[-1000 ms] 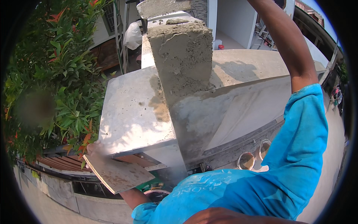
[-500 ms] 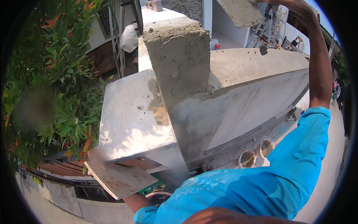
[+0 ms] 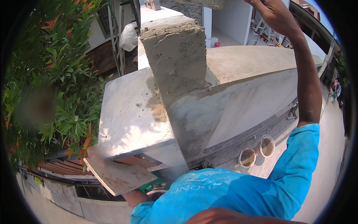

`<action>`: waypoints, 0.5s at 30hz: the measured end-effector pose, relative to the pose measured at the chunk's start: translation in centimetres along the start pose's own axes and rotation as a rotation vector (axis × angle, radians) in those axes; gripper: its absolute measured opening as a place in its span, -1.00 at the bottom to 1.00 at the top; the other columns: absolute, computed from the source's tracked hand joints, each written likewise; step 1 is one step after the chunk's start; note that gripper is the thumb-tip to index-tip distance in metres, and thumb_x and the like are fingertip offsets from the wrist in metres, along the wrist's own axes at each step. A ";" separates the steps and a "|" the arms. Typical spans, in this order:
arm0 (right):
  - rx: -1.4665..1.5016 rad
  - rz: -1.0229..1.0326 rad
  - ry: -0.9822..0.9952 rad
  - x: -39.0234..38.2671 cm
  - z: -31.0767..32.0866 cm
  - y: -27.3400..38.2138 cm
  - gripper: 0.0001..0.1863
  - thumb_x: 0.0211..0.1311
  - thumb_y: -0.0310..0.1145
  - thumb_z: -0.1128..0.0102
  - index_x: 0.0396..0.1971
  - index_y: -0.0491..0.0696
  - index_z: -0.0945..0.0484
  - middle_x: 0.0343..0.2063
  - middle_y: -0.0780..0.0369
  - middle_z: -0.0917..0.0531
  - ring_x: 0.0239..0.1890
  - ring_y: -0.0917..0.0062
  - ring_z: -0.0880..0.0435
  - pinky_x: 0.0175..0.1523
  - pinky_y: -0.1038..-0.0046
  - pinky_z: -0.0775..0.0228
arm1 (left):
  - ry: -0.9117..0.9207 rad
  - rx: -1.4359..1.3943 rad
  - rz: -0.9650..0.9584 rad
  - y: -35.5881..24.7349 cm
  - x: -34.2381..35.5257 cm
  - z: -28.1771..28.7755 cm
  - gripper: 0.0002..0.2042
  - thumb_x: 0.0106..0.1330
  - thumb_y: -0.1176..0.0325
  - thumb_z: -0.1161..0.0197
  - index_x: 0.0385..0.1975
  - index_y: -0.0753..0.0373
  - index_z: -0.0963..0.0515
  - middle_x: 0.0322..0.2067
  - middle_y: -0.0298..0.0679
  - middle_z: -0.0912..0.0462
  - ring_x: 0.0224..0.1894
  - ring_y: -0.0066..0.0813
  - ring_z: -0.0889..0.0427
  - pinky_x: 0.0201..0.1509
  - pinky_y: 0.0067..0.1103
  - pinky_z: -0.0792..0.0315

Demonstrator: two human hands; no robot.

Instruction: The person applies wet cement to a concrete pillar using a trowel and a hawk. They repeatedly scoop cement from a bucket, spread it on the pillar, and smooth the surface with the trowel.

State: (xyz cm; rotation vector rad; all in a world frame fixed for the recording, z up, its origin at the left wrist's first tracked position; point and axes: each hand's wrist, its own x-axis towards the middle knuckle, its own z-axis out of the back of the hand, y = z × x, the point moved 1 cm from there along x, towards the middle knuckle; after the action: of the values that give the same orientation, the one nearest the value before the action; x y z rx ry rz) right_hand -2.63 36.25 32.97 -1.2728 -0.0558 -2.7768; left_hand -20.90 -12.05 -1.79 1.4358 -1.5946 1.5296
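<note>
My right hand [image 3: 275, 15] is raised at the top of the view, fingers closed on a mortar-covered flat tool [image 3: 209, 3] that is cut off by the frame edge. It hovers above and to the right of a rough grey mortar-coated pillar [image 3: 175, 56]. Low on the left, a flat wooden board [image 3: 117, 174] is held level from below. My left hand is hidden under it, and only the forearm [image 3: 135, 197] shows. My blue sleeve [image 3: 294, 168] runs up the right side.
A smooth concrete ledge [image 3: 130, 115] wraps the pillar's base, with a long wall [image 3: 253, 93] stretching right. Two round buckets [image 3: 247, 157] [image 3: 267, 145] stand far below. A leafy shrub [image 3: 63, 86] fills the left, with a ladder [image 3: 119, 33] and a white sack [image 3: 128, 37] behind.
My right hand has come into view at the top and carried the mortar tool leftward over the pillar. The board in my left hand has stayed put.
</note>
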 end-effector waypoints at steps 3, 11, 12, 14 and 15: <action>-0.031 0.070 0.045 6.3 -5.2 -0.2 -0.73 0.44 -0.19 -0.13 -0.12 -0.05 -0.67 -0.23 0.07 -0.76 -0.13 0.25 -0.72 -0.03 0.23 -0.51 | -0.029 -0.017 -0.002 -0.6 0.5 1.7 -0.60 0.44 0.16 -0.03 -0.61 0.30 -0.40 -0.51 -0.15 -0.48 -0.31 -0.21 -0.57 -0.04 -0.25 -0.53; -0.118 0.189 0.285 13.7 -9.8 -4.4 -0.71 0.40 -0.13 -0.21 -0.07 0.02 -0.72 -0.16 0.07 -0.77 -0.09 0.23 -0.73 0.05 0.26 -0.53 | -0.068 -0.210 0.029 0.5 -0.4 -1.0 -0.58 0.45 0.15 -0.02 -0.63 0.29 -0.40 -0.52 -0.14 -0.48 -0.32 -0.22 -0.56 -0.03 -0.24 -0.53; -0.062 0.191 0.319 14.0 -10.6 -4.7 -0.71 0.39 -0.13 -0.21 -0.08 0.02 -0.73 -0.17 0.09 -0.77 -0.10 0.26 -0.73 0.05 0.26 -0.53 | -0.069 -0.207 0.025 0.4 -0.4 -0.8 -0.58 0.45 0.14 -0.02 -0.63 0.29 -0.40 -0.52 -0.14 -0.47 -0.33 -0.22 -0.56 -0.03 -0.24 -0.52; 0.026 0.192 0.391 14.4 -11.0 -4.2 -0.71 0.39 -0.11 -0.23 -0.11 0.02 -0.74 -0.19 0.12 -0.78 -0.11 0.30 -0.73 0.04 0.25 -0.53 | -0.082 -0.221 0.023 0.2 -0.5 -0.6 -0.58 0.45 0.14 -0.02 -0.63 0.29 -0.39 -0.53 -0.14 -0.47 -0.33 -0.22 -0.55 -0.02 -0.24 -0.52; 0.052 0.217 0.395 14.0 -10.8 -3.6 -0.71 0.38 -0.11 -0.24 -0.12 0.02 -0.74 -0.20 0.15 -0.79 -0.12 0.33 -0.73 0.02 0.25 -0.53 | -0.092 -0.220 0.024 0.2 -0.7 -0.4 -0.57 0.46 0.14 -0.02 -0.63 0.29 -0.39 -0.53 -0.14 -0.47 -0.33 -0.22 -0.55 -0.02 -0.24 -0.52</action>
State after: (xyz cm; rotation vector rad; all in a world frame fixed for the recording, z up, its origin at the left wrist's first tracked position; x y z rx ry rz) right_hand -20.22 38.24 36.56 -0.6548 0.0342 -2.7547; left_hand -21.00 -11.49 -2.35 1.3865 -1.7787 1.2708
